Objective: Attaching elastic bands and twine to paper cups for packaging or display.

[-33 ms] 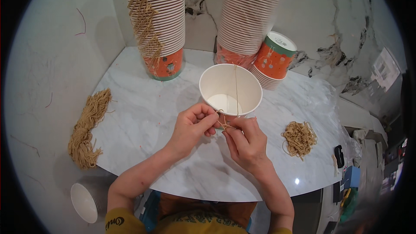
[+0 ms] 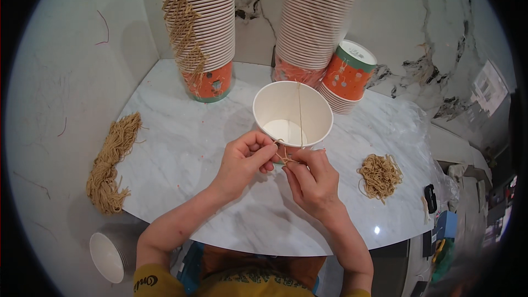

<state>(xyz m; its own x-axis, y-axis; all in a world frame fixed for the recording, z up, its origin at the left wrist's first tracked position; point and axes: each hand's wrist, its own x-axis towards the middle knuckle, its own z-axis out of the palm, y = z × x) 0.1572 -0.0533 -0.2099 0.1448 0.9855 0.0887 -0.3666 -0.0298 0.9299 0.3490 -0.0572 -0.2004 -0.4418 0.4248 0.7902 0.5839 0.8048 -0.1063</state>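
A paper bucket (image 2: 269,111), white inside, stands on the marble table in front of me, its opening tilted toward me. One tan string (image 2: 300,111) runs across its mouth from the far rim to the near side. At the near wall, my left hand (image 2: 248,159) pinches a piece of the string between thumb and forefinger. Close beside it, my right hand (image 2: 313,179) grips the same string, which crosses in a small loop between my fingertips. My fingers partly cover the bucket's outer wall.
Behind stand a tall bucket stack (image 2: 214,27) with tan strings down its side, a plastic-wrapped stack (image 2: 316,16), and a shorter upturned stack (image 2: 349,74). A string bundle (image 2: 113,162) lies left, a loose string pile (image 2: 380,177) right. More buckets (image 2: 107,257) sit below the left edge.
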